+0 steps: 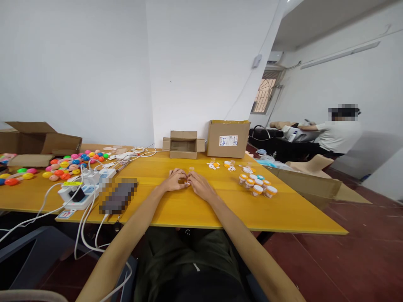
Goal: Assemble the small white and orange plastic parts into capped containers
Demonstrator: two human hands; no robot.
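Both my hands rest together on the yellow table (195, 207), fingertips meeting. My left hand (175, 179) and my right hand (199, 184) pinch a small pale object (187, 183) between them; it is too small to name. A small clear jar (191, 169) stands just behind my fingers. To the right sits a cluster of several small jars with orange, white and teal lids (257, 184). Loose lids and small pieces (229, 165) lie farther back.
Two cardboard boxes (183, 144) (228, 138) stand at the table's far edge. A power strip with cables (78, 195) and colourful balls (67, 163) fill the left side. Another person (338, 134) sits at the back right. A flattened box (315, 184) leans by the table's right edge.
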